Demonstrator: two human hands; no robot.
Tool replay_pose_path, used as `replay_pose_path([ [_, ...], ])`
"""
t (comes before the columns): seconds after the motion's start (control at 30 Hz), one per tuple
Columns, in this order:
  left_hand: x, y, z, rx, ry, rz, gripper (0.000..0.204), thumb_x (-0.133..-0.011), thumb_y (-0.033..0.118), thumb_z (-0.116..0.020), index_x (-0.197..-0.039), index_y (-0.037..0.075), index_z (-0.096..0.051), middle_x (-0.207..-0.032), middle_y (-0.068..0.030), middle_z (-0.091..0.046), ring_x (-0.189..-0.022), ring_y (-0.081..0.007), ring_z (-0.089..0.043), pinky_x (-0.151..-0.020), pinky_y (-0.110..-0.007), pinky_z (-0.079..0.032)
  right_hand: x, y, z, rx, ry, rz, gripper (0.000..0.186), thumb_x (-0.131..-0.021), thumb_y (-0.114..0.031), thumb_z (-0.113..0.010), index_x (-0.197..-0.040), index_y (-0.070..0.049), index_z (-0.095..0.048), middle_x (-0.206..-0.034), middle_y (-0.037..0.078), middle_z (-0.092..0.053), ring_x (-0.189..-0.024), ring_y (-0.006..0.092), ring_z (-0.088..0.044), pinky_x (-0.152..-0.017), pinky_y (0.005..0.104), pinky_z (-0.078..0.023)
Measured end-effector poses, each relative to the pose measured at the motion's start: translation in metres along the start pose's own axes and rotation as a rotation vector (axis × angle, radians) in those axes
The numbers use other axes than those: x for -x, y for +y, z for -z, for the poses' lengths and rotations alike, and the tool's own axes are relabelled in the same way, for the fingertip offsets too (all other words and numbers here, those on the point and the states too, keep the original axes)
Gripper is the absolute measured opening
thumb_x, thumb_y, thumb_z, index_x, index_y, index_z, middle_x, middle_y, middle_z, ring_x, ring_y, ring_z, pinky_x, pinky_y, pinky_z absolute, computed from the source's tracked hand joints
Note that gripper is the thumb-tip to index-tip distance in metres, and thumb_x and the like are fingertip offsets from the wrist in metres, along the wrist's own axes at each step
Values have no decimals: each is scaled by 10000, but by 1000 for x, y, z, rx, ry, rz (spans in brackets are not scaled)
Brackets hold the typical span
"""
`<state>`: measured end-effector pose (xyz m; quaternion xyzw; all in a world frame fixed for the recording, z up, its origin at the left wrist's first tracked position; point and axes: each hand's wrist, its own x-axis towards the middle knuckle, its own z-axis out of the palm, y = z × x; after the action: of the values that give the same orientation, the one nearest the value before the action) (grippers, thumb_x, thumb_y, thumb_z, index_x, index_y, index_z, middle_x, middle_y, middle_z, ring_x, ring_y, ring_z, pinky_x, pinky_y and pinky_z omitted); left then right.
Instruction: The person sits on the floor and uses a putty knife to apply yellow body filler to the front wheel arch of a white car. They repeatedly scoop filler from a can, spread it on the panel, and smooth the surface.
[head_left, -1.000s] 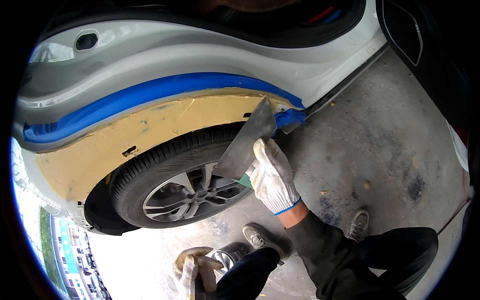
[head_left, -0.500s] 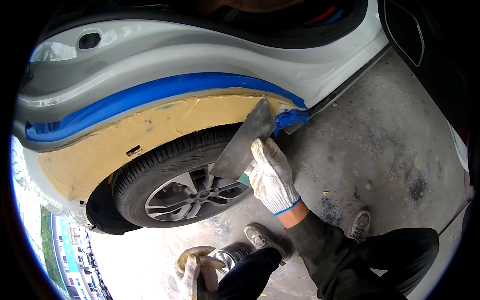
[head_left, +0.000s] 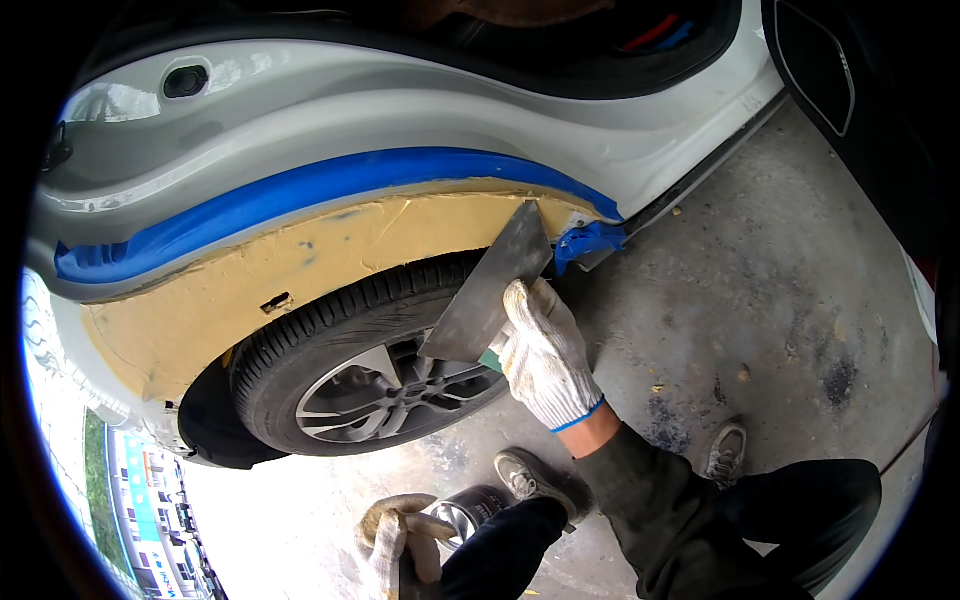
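Note:
My right hand (head_left: 545,350), in a white knit glove with a blue cuff edge, grips a wide metal putty knife (head_left: 490,290) with a green handle. The blade's far corner touches or nearly touches the tan body filler (head_left: 370,235) at the right end of the white car's wheel arch. The lower part of the blade overlaps the wheel (head_left: 385,395) in view. Down at the lower edge, my left hand (head_left: 405,540) wears a glove stained yellowish. Its fingers are curled around a dark, narrow thing that I cannot make out.
Blue masking tape (head_left: 330,185) borders the filler above, with a crumpled piece (head_left: 588,243) at its right end. A metal can (head_left: 470,515) stands beside my shoe (head_left: 535,478) on the stained concrete floor (head_left: 720,310). A dark door panel (head_left: 850,110) hangs at upper right.
The view has shifted slightly, so the car sits a little farther right and lower. Against the car, the putty knife has moved slightly left. Both hands keep their grip.

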<state>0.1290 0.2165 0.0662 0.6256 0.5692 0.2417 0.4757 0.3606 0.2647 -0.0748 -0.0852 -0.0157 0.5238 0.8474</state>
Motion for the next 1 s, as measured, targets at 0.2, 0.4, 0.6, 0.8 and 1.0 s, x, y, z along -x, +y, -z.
replay_pose_path([
  [0.2,-7,-24,4,53,70,-83,657,-996,506,-514,-1058,-148,-497,-587,-162,-602,-386,-151,-449,-406,-271,-370,-1,6,-4,-45,-18,63,295,-988,-167,-618,-1258,-73,-546,-1074,30,-623,-973,147,-620,-920,356,-531],
  [0.4,-7,-5,12,132,-229,-58,598,-1027,440,-484,-1050,-158,-485,-540,-149,-571,-341,-171,-404,-364,-290,-343,-5,11,2,-96,-17,34,325,-989,-166,-613,-1286,-65,-530,-1129,49,-612,-1044,179,-611,-975,403,-513],
  [0.6,-2,1,2,131,-129,-47,592,-1030,426,-482,-1060,-165,-487,-530,-154,-566,-332,-173,-398,-350,-302,-337,-3,9,-7,-56,2,39,329,-991,-162,-609,-1289,-50,-523,-1117,50,-612,-1033,182,-614,-972,406,-516],
  [0.8,-3,-5,7,152,-102,2,563,-1032,404,-488,-1095,-155,-498,-552,-179,-586,-338,-176,-408,-343,-309,-328,-5,10,-3,-20,75,23,314,-991,-153,-611,-1272,-45,-526,-1078,50,-613,-966,163,-617,-924,391,-533],
  [1.0,-4,-8,13,171,-150,14,550,-1035,399,-483,-1103,-146,-504,-537,-162,-568,-344,-175,-405,-351,-307,-327,-3,7,-9,20,83,32,225,-991,-163,-616,-1175,-53,-548,-982,34,-605,-846,130,-607,-850,356,-547],
])
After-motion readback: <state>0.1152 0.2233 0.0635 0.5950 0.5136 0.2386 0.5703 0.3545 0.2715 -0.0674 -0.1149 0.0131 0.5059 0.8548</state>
